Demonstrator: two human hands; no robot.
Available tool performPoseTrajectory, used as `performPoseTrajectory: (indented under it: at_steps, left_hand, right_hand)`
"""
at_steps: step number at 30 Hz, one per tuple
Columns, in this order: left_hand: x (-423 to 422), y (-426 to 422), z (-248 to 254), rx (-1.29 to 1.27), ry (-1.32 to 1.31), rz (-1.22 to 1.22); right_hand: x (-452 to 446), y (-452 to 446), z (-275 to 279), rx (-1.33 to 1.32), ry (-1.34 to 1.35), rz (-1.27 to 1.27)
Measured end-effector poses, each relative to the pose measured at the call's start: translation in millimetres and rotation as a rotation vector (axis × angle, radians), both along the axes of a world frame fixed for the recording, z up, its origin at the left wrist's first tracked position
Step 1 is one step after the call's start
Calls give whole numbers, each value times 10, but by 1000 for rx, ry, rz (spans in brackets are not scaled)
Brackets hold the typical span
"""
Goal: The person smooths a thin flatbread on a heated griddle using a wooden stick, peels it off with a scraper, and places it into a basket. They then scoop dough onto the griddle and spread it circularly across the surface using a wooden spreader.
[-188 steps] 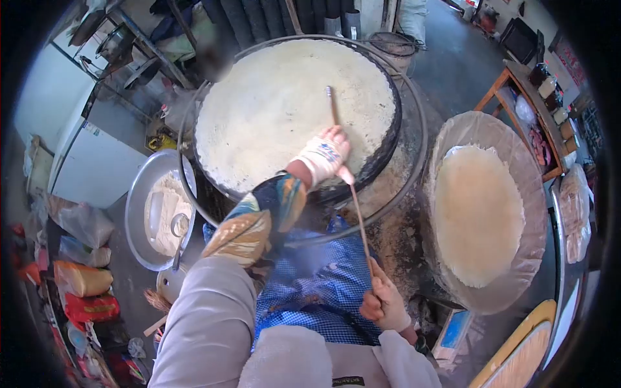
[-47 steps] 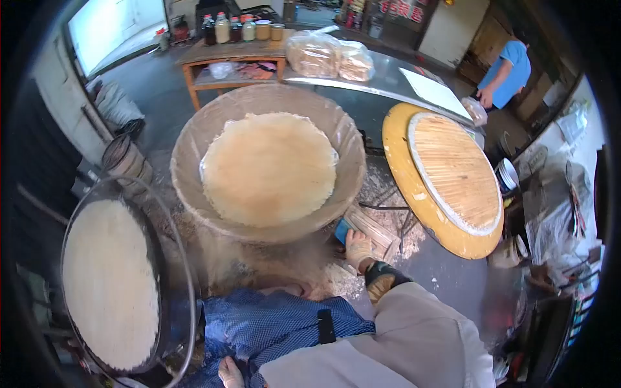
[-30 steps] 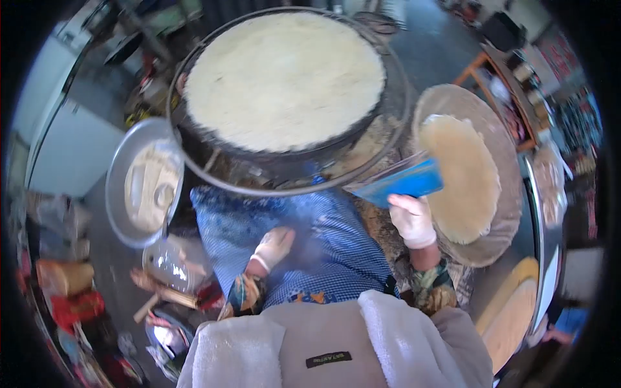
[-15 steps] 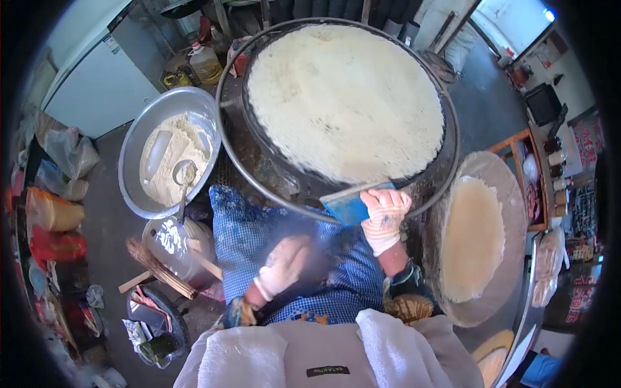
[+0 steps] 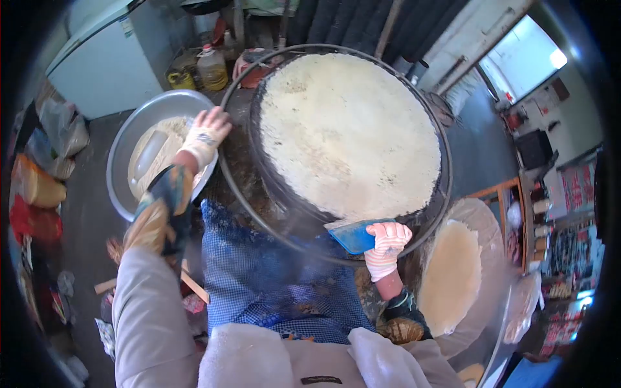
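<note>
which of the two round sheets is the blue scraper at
The whitish sheet on the black griddle: the blue scraper, in the right hand, is at its near edge. The browner sheet lies apart.

Head-worn fisheye view, facing forward and down, near left hand (image 5: 206, 136) and right hand (image 5: 387, 247)

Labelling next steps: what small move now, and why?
Probably slide the blue scraper along under the near edge of the pale sheet: the right hand holds it with its blade at that edge, while the left hand appears over the rim of the metal bowl.
</note>
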State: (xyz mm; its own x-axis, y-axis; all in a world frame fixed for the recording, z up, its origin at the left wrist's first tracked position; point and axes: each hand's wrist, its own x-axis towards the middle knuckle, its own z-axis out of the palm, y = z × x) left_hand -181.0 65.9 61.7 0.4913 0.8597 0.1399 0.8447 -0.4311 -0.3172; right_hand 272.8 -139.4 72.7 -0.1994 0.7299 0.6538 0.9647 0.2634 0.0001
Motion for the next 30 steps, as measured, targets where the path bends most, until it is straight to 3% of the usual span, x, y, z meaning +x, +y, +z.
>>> performPoseTrajectory:
  at_steps: [1, 2, 4, 5, 10, 12, 13, 14, 15, 16, 17, 18, 19, 20, 21, 22, 23, 25, 26, 27, 28, 30]
  left_hand:
    - [-53, 48, -218, 40, 27, -140]
    - [-9, 77, -402, -46, 141, -128]
    - [379, -145, -225, -371, 611, -65]
    - [373, -307, -307, -297, 523, -139]
    - [1383, -1466, 173, -593, 378, 25]
    - [1936, -1992, 20, -580, 241, 15]
    - [2272, -2297, 70, -518, 43, 19]
    - [2654, -2584, 11, -372, -88, 7]
    - [2866, -2808, -26, -159, -379, -202]
    - [3105, -3023, -61, 22, -702, -436]
    - [3203, -3271, 14, -202, -708, -606]
    - [3192, -3459, 121, -420, -685, -776]
    - [3167, -3493, 112, -498, -613, -795]
    - [3078, -3427, 125, -556, -527, -791]
    - [2942, -3344, 208, -569, -562, -679]
    - [2770, -3277, 294, -500, -759, -601]
    - [2538, -3181, 179, -320, -949, -702]
    - [2074, -3248, 92, -167, -907, -473]
    - [1792, -3200, 22, -186, -843, -493]
    - [1489, -3137, -264, -279, -1023, -215]
    - [1677, -3208, 354, -191, -901, -363]
    - [1403, -3215, 165, -235, -875, -201]
  right_hand:
    - [23, 7, -18, 9, 1, 11]
    - [55, 16, -48, 15, 1, 25]
    - [78, 33, -67, -6, -1, 54]
    - [58, 37, -13, -1, 7, 73]
    - [57, 109, -96, -21, 38, 76]
    - [42, 149, -179, -12, 44, 57]
    - [-41, 98, -77, -68, 27, 17]
    - [-66, 72, 18, 44, 41, 138]
    - [-77, 72, -2, -177, 69, 83]
    - [-100, 87, -5, -34, 0, 83]
    - [-129, 113, 21, -199, -58, -20]
    - [-143, -50, 368, -248, -61, -19]
    - [-181, 49, 194, -404, -123, -149]
    - [-178, -7, 172, -299, -115, -108]
    - [-101, -18, -54, 18, 8, -6]
    - [-98, 6, -211, 88, 43, -26]
    - [-74, -31, -219, -34, 22, -52]
    - [-29, -111, -227, 15, 81, -66]
    - [-19, -146, -184, 27, 119, -74]
    - [-75, -71, -193, 21, 105, -88]
    - [-58, -74, -222, 18, 97, -96]
    - [-37, -106, -255, 0, 92, -95]
